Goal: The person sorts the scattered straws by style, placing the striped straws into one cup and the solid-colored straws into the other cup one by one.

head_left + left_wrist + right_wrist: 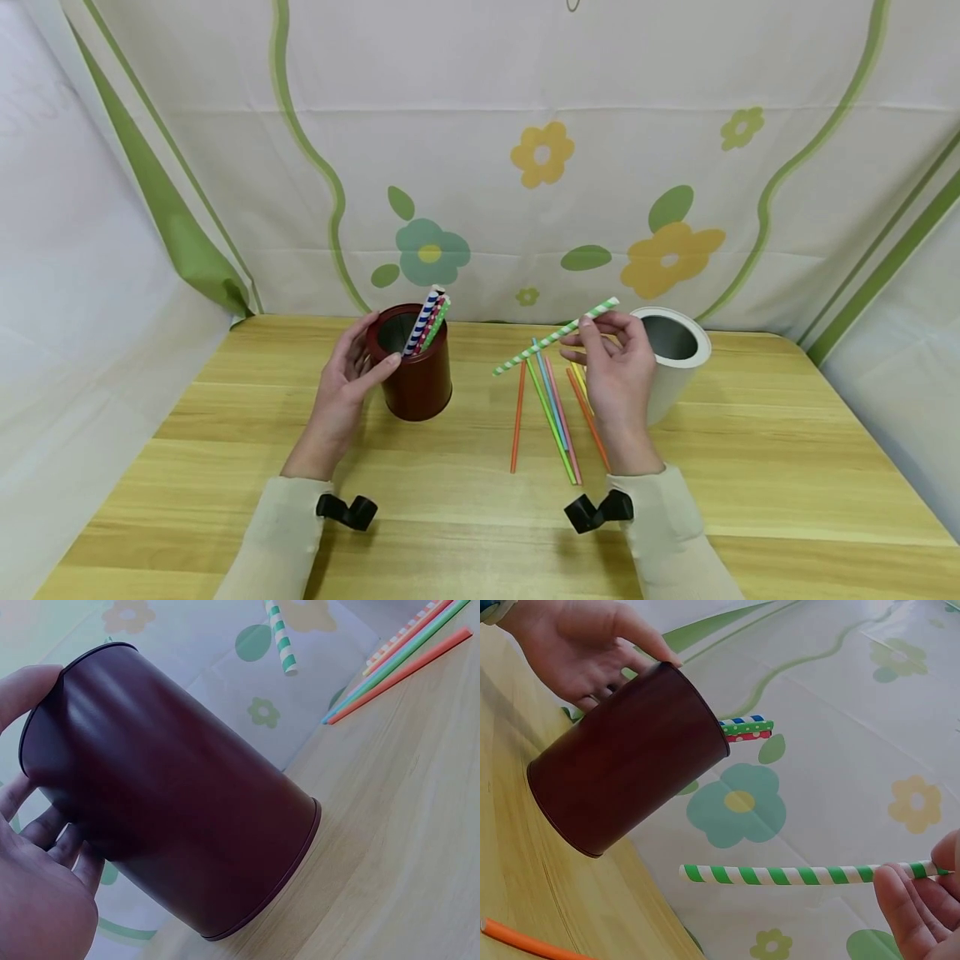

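Observation:
My left hand (342, 392) grips the rim and side of a dark red can (417, 387), which stands upright on the table. Several patterned paper straws (427, 323) lean inside it: blue-striped, red-dotted and green-dotted. Between thumb and fingers, my right hand (617, 358) pinches a green-and-white striped straw (555, 337). That straw is held slanted above the table, its lower end pointing toward the can but apart from it. The right wrist view shows the striped straw (780, 875) and the can (630, 761) together. Several plain coloured straws (555, 408) lie below and beside my right hand.
A white can (693, 346) stands just right of my right hand, partly hidden by it. The wooden table (450, 533) ends at a hanging flower-print cloth (480, 167) behind. Cloth also hangs at both sides.

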`<move>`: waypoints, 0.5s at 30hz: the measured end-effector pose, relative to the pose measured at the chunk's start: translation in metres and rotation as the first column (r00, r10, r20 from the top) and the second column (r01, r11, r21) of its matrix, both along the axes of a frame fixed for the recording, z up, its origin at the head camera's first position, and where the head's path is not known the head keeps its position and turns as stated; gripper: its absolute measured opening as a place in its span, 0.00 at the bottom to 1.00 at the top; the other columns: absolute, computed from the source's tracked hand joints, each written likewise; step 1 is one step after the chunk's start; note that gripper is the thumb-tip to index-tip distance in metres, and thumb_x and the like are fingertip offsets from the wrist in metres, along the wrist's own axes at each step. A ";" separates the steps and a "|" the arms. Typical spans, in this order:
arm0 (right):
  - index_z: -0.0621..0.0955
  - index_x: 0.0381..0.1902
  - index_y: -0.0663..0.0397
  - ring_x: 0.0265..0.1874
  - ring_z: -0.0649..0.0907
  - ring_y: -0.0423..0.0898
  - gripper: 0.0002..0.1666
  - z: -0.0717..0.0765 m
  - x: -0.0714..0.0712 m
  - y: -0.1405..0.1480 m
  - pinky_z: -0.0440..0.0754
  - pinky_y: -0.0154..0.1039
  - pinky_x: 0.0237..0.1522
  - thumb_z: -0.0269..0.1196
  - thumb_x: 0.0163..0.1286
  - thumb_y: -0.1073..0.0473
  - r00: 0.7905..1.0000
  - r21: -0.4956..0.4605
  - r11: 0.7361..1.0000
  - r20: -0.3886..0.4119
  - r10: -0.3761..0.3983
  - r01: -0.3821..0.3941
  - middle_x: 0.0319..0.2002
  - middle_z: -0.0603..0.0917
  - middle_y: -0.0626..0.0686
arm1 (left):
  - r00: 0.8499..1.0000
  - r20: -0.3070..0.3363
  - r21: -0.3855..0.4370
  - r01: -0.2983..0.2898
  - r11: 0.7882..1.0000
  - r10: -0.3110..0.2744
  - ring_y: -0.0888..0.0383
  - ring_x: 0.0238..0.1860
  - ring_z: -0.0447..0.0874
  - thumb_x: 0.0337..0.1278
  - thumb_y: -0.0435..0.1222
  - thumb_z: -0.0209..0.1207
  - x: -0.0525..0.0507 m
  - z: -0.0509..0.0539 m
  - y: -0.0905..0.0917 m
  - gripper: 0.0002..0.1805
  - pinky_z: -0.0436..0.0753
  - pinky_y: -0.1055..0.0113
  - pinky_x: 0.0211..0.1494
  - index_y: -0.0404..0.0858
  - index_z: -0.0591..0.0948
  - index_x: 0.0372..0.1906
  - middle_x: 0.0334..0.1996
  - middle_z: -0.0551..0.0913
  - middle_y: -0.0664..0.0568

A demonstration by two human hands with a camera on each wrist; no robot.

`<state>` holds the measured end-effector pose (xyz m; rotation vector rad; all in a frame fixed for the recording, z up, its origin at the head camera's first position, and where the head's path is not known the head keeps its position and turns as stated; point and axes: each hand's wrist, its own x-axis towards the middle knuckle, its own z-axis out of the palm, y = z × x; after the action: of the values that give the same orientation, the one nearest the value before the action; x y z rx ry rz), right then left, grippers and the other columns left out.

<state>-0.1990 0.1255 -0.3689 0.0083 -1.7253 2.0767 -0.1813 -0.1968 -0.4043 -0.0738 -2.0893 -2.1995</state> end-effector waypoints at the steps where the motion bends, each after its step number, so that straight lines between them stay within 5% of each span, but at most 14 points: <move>1: 0.77 0.52 0.53 0.32 0.91 0.41 0.07 0.000 0.000 0.000 0.93 0.37 0.40 0.63 0.81 0.63 1.000 0.002 1.000 -0.005 0.002 -0.002 0.46 0.81 0.52 | 1.000 0.000 -0.001 -0.001 1.000 0.000 0.58 0.81 0.63 0.75 0.33 0.63 0.000 0.000 0.000 0.40 0.61 0.68 0.84 0.52 0.62 0.85 0.82 0.66 0.56; 7: 0.77 0.50 0.55 0.31 0.92 0.41 0.07 0.000 -0.001 -0.001 0.93 0.38 0.42 0.64 0.80 0.65 0.999 -0.014 1.000 -0.036 0.012 -0.012 0.45 0.82 0.55 | 1.000 0.002 0.003 -0.002 1.000 0.002 0.58 0.82 0.62 0.75 0.33 0.62 0.000 0.000 0.000 0.39 0.57 0.60 0.88 0.52 0.62 0.85 0.82 0.65 0.56; 15: 0.78 0.48 0.55 0.33 0.92 0.42 0.07 0.001 -0.001 -0.001 0.93 0.38 0.44 0.66 0.78 0.65 0.999 -0.013 1.000 -0.048 -0.010 0.010 0.41 0.84 0.52 | 1.000 0.006 0.002 0.000 1.000 0.000 0.57 0.82 0.62 0.76 0.33 0.63 0.000 0.000 0.001 0.40 0.58 0.60 0.88 0.50 0.61 0.85 0.82 0.65 0.56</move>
<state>-0.2004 0.1240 -0.3679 0.0454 -1.6797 2.0636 -0.1809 -0.1963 -0.4041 -0.0671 -2.0905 -2.2042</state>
